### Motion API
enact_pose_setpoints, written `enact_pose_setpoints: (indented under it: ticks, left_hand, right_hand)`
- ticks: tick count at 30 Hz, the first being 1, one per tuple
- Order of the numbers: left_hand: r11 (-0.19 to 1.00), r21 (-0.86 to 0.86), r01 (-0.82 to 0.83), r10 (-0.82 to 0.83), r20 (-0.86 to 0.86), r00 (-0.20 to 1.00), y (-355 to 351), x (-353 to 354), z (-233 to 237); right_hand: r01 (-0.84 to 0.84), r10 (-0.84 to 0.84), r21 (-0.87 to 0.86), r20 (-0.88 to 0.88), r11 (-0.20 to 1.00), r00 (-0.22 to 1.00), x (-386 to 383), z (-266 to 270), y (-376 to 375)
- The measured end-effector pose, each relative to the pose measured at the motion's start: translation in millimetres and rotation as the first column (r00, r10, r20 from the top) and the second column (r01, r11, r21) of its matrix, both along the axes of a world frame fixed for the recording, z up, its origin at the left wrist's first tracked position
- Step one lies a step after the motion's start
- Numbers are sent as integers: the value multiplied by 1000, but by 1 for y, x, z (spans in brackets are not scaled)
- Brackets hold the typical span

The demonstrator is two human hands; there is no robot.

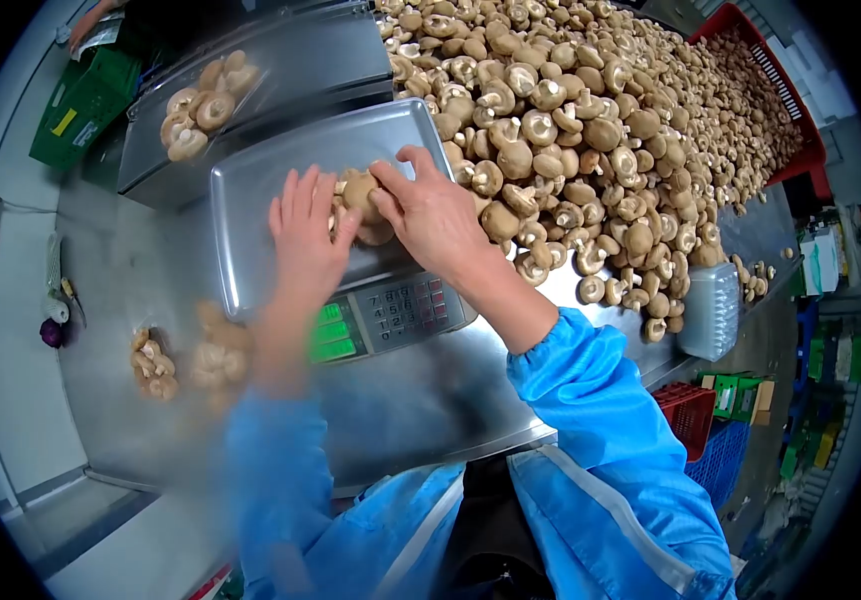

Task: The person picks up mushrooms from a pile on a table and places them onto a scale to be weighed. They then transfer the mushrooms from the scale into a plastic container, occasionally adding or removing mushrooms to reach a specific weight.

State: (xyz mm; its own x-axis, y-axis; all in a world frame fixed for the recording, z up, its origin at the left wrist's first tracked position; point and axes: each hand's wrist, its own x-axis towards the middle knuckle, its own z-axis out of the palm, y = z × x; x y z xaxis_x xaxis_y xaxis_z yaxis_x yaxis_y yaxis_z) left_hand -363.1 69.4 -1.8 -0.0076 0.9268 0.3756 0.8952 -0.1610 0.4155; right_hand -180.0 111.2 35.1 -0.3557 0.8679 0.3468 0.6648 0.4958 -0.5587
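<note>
Both my hands are over the metal pan of a weighing scale [260,190], around a small group of brown mushrooms [361,196]. My right hand [435,215] has its thumb and index finger on a mushroom cap at the group's right side. On the left, my left hand [310,230] has its fingers spread beside the mushrooms, slightly blurred, with its thumb near them. Below the pan, the scale's keypad [408,312] and green display [334,333] show. The underside of the group is hidden.
A large heap of mushrooms [590,130] covers the back right. Packed mushrooms [212,105] rest on a metal box behind the scale. More groups [153,366] lie at left. A stack of clear trays [708,312] stands right; a green crate [85,108] is back left.
</note>
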Motion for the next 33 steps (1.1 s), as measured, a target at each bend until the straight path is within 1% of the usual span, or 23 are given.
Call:
enact_pose_setpoints:
  ticks: [2, 3, 6, 9, 10, 12, 14, 16, 18, 19, 21, 22, 24, 25, 26, 28, 32, 33]
  left_hand:
    - [999, 43, 5, -3, -37, 999, 0, 4, -7]
    - [1000, 15, 12, -13, 68, 998, 1, 2, -9]
    - [993, 119, -27, -2, 235, 972, -7, 0, -1]
    - [972, 184, -149, 59, 422, 905, -32, -2, 12]
    - [968, 193, -163, 53, 477, 878, -45, -3, 10]
    - [963, 198, -184, 36, 583, 812, -79, -2, 3]
    - [995, 11, -94, 65, 641, 765, -124, 20, 13]
    - [999, -25, 39, -6, 762, 647, -154, 52, 7]
    - [976, -31, 213, -106, 792, 602, -178, 84, -36]
    - [949, -102, 299, -129, 739, 662, -184, 98, -50]
    - [914, -143, 380, -190, 677, 712, -178, 137, -44]
    - [921, -139, 365, -171, 696, 697, -174, 152, -44]
    - [936, -128, 329, -134, 733, 667, -158, 174, -46]
    - [931, -151, 333, -119, 735, 667, -149, 180, -45]
    - [941, -136, 311, -123, 718, 685, -139, 186, -47]
    - [959, -102, 265, -127, 682, 720, -122, 196, -50]
    - [966, -102, 237, -100, 698, 709, -100, 205, -49]
    - [968, -102, 231, -93, 707, 701, -99, 206, -53]
  right_hand:
    - [27, -27, 2, 54, 1000, 998, 1, -4, 6]
    - [29, -29, -22, 14, 999, 999, 4, -4, 5]
    - [28, -40, -89, -133, 996, 990, 14, -3, -1]
    - [28, -67, -138, -290, 990, 955, 48, -17, -19]
    - [31, -79, -148, -329, 988, 941, 62, -25, -28]
    - [71, -102, -106, -323, 992, 941, 92, -40, -46]
    - [64, -112, -182, -264, 981, 958, 126, -53, -63]
    - [117, -180, -224, -284, 967, 942, 145, -64, -73]
    - [137, -184, -211, -223, 968, 957, 160, -64, -74]
    - [132, -168, -164, -232, 978, 958, 163, -64, -70]
    - [113, -135, -115, -204, 987, 970, 161, -45, -59]
    - [104, -119, -90, -187, 991, 975, 158, -36, -53]
    - [55, -49, 29, -195, 998, 980, 154, -25, -34]
    - [40, -26, 74, -181, 997, 983, 154, -21, -23]
    - [22, -3, 116, -166, 993, 986, 153, -17, -13]
    - [-14, 40, 164, -152, 986, 988, 150, -2, 6]
    - [-53, 77, 256, -84, 965, 993, 158, 3, 35]
    - [-40, 66, 242, -103, 970, 992, 163, -1, 38]
